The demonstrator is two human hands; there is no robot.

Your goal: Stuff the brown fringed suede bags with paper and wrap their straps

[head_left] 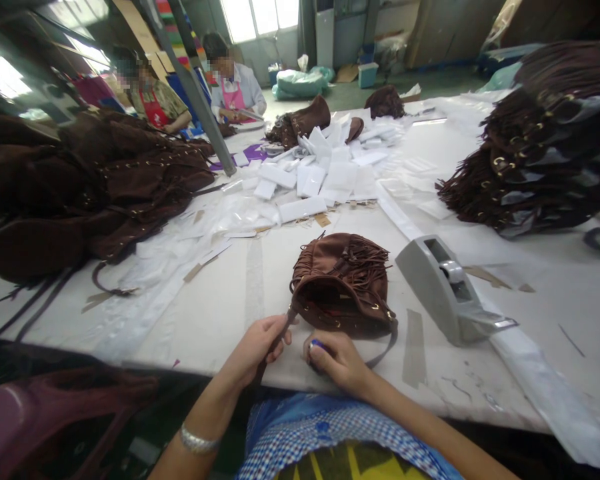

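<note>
A brown fringed bucket bag point(343, 267) lies on its side on the white table, its opening with gold eyelets facing me. Its strap point(291, 312) runs from the left of the rim into my left hand point(264, 345), whose fingers are closed around it. My right hand point(337, 360) is in a fist just below the bag's opening. A small blue object point(318, 344) shows between its thumb and fingers; most of it is covered, so its kind does not show. On the right, the strap's other end loops down from the rim behind my right wrist.
A grey tape dispenser point(445, 293) stands right of the bag. Brown bags are heaped at left point(145, 180), and a tall fringed stack point(535, 147) rises at right. White foam pieces point(313, 177) lie behind. Two people in aprons sit across the table, beyond a metal post point(200, 93).
</note>
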